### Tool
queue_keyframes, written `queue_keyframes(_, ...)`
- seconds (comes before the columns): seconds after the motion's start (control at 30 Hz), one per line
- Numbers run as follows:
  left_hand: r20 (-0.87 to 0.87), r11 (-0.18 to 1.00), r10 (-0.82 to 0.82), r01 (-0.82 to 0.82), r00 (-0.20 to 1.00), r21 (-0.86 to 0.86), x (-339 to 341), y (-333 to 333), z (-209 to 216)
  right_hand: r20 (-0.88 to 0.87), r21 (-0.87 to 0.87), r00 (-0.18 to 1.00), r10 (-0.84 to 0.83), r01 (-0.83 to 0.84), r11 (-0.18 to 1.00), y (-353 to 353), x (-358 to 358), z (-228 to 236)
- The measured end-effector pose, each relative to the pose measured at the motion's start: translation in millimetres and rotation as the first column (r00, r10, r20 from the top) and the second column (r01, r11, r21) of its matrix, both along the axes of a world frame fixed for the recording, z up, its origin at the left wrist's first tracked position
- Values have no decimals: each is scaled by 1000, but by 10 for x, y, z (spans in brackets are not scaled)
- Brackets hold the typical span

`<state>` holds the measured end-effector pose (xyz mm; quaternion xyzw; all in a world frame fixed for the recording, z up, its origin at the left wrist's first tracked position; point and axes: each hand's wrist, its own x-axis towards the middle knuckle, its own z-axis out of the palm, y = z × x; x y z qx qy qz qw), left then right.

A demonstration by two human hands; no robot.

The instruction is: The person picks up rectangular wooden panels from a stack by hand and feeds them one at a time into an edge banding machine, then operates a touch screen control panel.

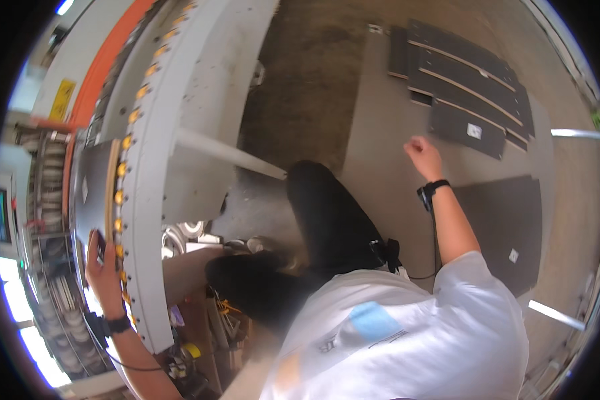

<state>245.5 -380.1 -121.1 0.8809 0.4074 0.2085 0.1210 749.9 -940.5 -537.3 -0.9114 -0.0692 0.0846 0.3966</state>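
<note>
At the left, a dark grey panel (95,190) with a pale brown edge stands along the machine's row of yellow rollers (122,169). My left hand (102,273) touches its near end, with fingers stretched and apart; part of the fingertips is hard to make out. On the right, my right hand (423,157) is held up with its fingers curled in and nothing visible in them. It is nearest to a stack of dark grey panels (467,130), just short of their edge. A white label (474,131) sits on the closest of these panels.
The stack lies on a large grey board (387,120), beside another dark panel (503,227) at the right. A long pale machine beam (210,73) runs up the left side. Below it are rolls of edging tape (192,230) and cluttered tools (187,357).
</note>
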Motion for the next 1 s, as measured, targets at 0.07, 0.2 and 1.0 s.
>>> queue_keyframes(0.07, -7, 1000, -17, 17, 1000, -16, 41, 22, -18, 92, -215, 994, -50, 69, 974, -312, 212, 35)
queue_keyframes(0.2, -14, 1000, 4, -4, 1000, 25, 116, 0, -60, 263, -555, 964, 47, 111, 825, -742, 770, 332)
queue_keyframes(1.0, -184, 972, 81, -37, 980, 232, 433, -270, 86, 78, -538, 735, 674, -538, 649, 153, 565, 19)
